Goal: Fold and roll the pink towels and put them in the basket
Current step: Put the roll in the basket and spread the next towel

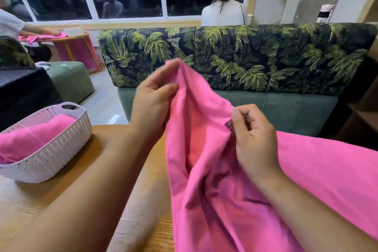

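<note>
A pink towel [206, 149] hangs lifted above the wooden table [61, 200], its lower part spread over the table's right side. My left hand [153, 100] pinches the towel's top edge at its highest point. Lower and to the right, my right hand [251, 135] pinches another part of the same edge. The cloth sags in loose folds between both hands. A white woven basket [67, 139] stands on the table's left side, and a rolled pink towel [34, 137] lies inside it.
A sofa [235, 57] with a palm-leaf back and green seat stands just beyond the table. A green ottoman [69, 80] sits on the floor at left. One person [224, 8] stands behind the sofa; another at far left handles pink cloth on a second table.
</note>
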Demonstrator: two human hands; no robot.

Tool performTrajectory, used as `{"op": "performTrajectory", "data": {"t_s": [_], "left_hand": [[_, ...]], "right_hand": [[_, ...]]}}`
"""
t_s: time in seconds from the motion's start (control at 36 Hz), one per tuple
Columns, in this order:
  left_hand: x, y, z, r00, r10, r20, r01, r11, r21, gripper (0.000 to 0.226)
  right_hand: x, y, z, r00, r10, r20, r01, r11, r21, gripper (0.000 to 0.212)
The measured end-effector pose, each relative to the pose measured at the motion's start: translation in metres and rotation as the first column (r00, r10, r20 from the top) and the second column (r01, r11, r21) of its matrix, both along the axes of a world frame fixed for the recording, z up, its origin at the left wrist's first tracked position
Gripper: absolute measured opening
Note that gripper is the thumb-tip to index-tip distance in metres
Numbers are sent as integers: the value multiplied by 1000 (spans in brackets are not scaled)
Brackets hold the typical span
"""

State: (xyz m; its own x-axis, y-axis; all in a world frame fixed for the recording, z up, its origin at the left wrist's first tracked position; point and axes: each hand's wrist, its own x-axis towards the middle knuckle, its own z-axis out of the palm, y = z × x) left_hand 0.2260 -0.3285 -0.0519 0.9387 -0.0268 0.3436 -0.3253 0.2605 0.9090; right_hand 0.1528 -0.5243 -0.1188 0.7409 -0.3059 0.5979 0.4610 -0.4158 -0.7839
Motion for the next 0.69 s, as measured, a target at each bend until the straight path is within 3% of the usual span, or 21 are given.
{"op": "performTrajectory", "data": {"t_s": [0.06, 0.11, 0.14, 0.19, 0.22, 0.42, 0.5, 0.61, 0.69], "left_hand": [[8, 9, -7, 997, -65, 38, 62, 995, 76, 63], [18, 27, -31, 971, -45, -234, 115, 948, 295, 58], [19, 35, -43, 915, 25, -402, 132, 924, 358, 54], [11, 50, -61, 839, 130, -528, 97, 919, 381, 47], [8, 53, -63, 815, 196, -545, 50, 914, 403, 44], [-2, 72, -61, 776, 398, -490, -157, 874, 460, 61], [-9, 79, -60, 758, 429, -492, -131, 838, 529, 60], [-19, 90, -68, 781, 488, -390, -124, 733, 669, 62], [-44, 82, -58, 834, 507, -217, -94, 519, 850, 77]], "right_hand": [[-2, 1, 1, 999, 10, 34, -9, 999, -31, 15], [4, 0, -9, 993, 33, -109, -47, 990, -131, 16], [9, -1, -17, 973, 51, -226, -92, 980, -175, 18], [15, -4, -33, 913, 72, -401, -176, 957, -229, 19], [16, -5, -39, 907, 58, -416, -181, 947, -264, 17], [12, -3, -37, 926, 0, -376, -136, 933, -334, 10], [8, -4, -36, 921, 15, -389, -152, 934, -324, 7], [1, -7, -27, 927, 0, -374, -119, 948, -294, 11], [-8, -9, -17, 924, -30, -382, -97, 946, -310, 11]]}}
